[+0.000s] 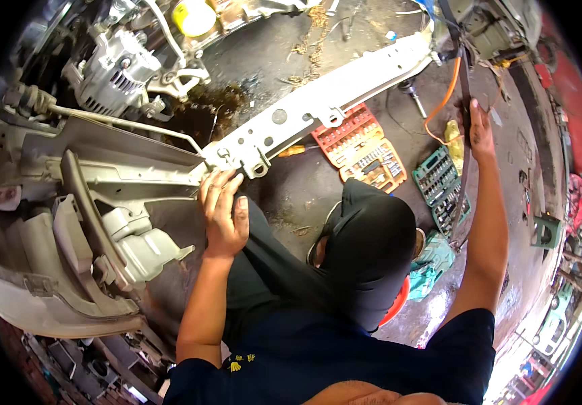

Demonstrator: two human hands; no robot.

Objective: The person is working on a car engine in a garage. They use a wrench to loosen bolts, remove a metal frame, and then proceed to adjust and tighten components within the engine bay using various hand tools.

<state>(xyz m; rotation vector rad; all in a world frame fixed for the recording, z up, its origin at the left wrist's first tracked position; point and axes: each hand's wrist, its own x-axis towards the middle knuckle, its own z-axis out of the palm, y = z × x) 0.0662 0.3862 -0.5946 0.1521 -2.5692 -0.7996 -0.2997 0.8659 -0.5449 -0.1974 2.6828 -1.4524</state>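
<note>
My left hand (223,214) rests with its fingers spread over the near left end of a long pale metal beam (304,108). The thumb stands apart, and nothing shows in the palm. On the right, my right hand (482,133) lies against a long dark strip (465,81), its fingers stretched out along it; their far side is hidden. Between my arms, an orange socket set case (372,156) lies spread on the floor beyond my knee, partly under the beam. A green socket set case (439,179) sits nearer my right arm.
An alternator (119,71) and a pale car body panel (129,155) stand at left. Dark liquid (206,111) stains the floor behind the beam. An orange hose (447,98) curves beside the strip; a ratchet (412,94) lies near it. A red tub (396,304) shows beside my knee.
</note>
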